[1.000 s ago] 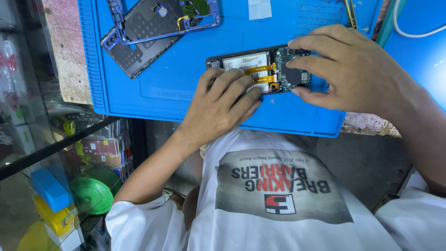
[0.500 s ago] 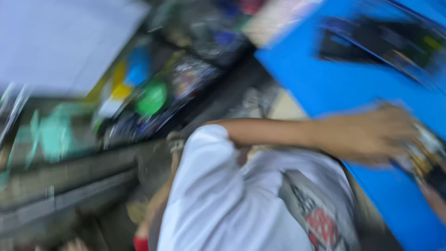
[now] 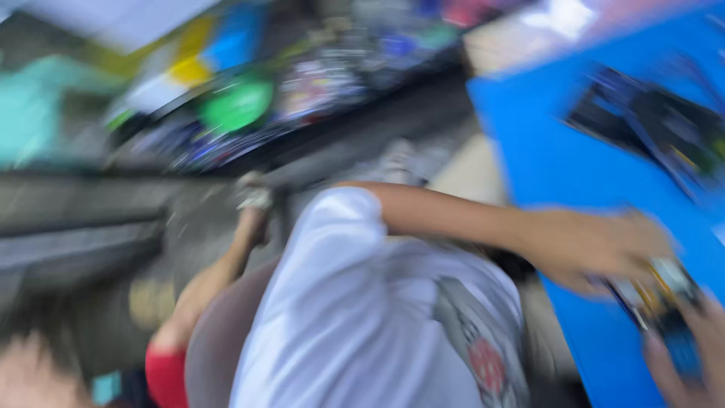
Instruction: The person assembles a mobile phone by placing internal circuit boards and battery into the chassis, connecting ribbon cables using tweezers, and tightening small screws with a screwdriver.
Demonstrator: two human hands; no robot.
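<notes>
Both hands, left hand (image 3: 596, 245) and right hand (image 3: 691, 351), grasping opened phone (image 3: 657, 298) near blue mat's (image 3: 544, 143) front edge; blurred.

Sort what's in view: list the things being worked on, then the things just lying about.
In hand:
- opened phone, held on the blue mat
- left hand, resting on it
- right hand, at its lower end

Lying about:
- second dismantled phone, farther up the mat
- green round thing, blurred
- yellow and blue items, blurred

All blurry. Right hand (image 3: 683, 355) cut off at corner. Opened phone (image 3: 657, 298) smeared, parts unclear. Shelf things (image 3: 302, 91) just coloured blobs.
</notes>
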